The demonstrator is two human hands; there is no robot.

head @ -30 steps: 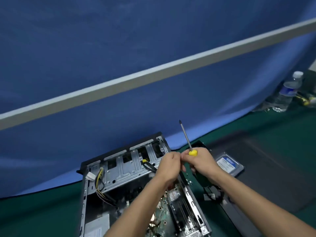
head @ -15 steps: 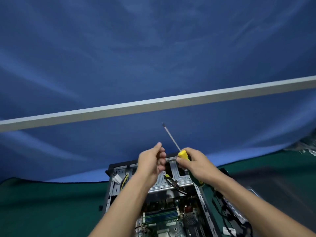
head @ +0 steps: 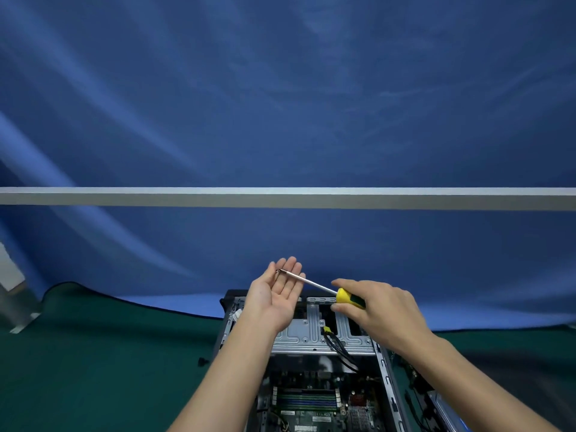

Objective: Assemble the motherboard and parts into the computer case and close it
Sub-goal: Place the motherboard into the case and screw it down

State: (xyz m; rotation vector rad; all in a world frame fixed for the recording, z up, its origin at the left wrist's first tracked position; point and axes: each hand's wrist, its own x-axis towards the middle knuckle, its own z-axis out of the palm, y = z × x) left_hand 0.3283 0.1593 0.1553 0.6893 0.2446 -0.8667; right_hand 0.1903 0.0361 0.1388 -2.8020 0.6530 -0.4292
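1. The left hand [head: 278, 293] is held palm up with its fingers straight, raised above the far end of the computer case [head: 314, 353]. It works as a small tray: a tiny dark item, probably a screw, seems to sit near the base of its fingers, though it is too small to be sure.
2. The right hand [head: 378, 313] grips the yellow-and-green handle of the screwdriver [head: 339, 296], fingers curled round it. The shaft slants up and left so that its tip meets the open palm, likely to pick the small item up on the tip.
3. The case lies on its side on the green counter [head: 109, 369] with its side panel off. The motherboard [head: 311, 406] already sits inside, with its memory slots facing up. A metal drive cage [head: 311, 338] spans the far end, and a black cable with a yellow plug [head: 326, 330] hangs over its edge.
4. My judgement: this is a fastening step in the middle of the task, and closing the case is not yet near.
5. A small black piece [head: 203, 361] lies on the counter just left of the case.
6. A blue cloth backdrop [head: 280, 104] with a grey bar [head: 280, 198] fills the upper view.
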